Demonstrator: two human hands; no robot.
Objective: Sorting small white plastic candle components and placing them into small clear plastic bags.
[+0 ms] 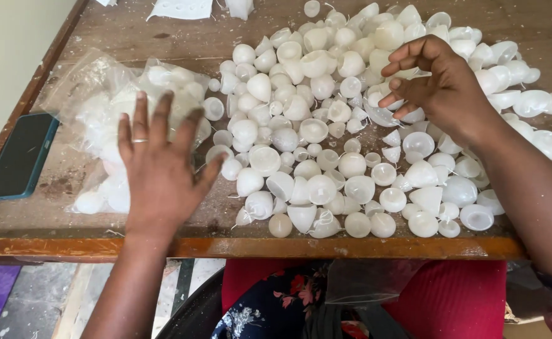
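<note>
Worn wooden table (pixel 163 37), scuffed top, orange-brown near edge. Person seated at the near side, red and dark floral clothing showing below the table edge.

Left hand (pixel 160 169): flat, palm down, fingers spread wide, a ring on one finger. It grips nothing. It lies over the near right part of a clear plastic bag (pixel 109 119), fingertips reaching onto the bag; whether the palm presses the table or hovers just above it I cannot tell. The bag sits on the left half of the table, crumpled, filled with white pieces of the same kind as those loose on the table.

Right hand (pixel 436 85): over the far right part of the heap, back of the hand up, fingers curled loosely inward toward the thumb. Fingertips are at or just above the pieces; whether anything is pinched between them is hidden from here.

Heap of white translucent plastic shells (pixel 326 144): small domes, cups and cone shapes, spread from the table's middle to its right edge, and from the far side nearly to the near edge. Some lie open side up, some rounded side up. A few have thin stray threads of plastic trailing.

Dark phone in a teal case (pixel 20 157) at the left edge, just left of the bag, lying flat.

White scraps (pixel 182 7) at the far edge, left of centre.
</note>
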